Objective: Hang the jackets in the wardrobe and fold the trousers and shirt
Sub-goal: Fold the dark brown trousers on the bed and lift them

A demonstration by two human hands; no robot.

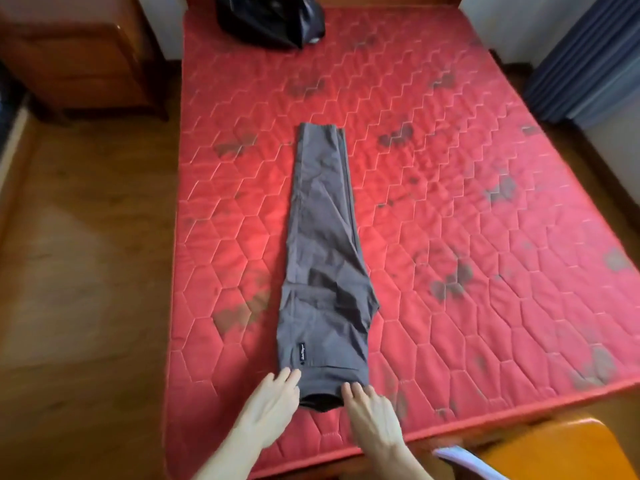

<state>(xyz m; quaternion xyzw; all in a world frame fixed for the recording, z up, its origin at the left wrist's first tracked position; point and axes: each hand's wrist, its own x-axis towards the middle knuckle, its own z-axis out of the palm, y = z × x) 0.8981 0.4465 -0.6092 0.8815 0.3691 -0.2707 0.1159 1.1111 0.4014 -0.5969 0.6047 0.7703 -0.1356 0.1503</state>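
One pair of trousers (325, 258) laid lengthwise on the bed, both hands at the waistband.

The grey trousers are folded leg over leg into one long strip on the red quilted mattress (467, 202), hems far from the camera and waistband at the near edge. One small dark label sits near the waistband. The left hand (268, 407) rests with straight fingers on the waistband's left corner; the right hand (372, 410) rests likewise on its right corner, neither gripping. One black jacket (273, 20) lies bunched at the far end. One wooden cabinet (79, 50) stands left of the bed; one blue curtain (585, 57) hangs right.
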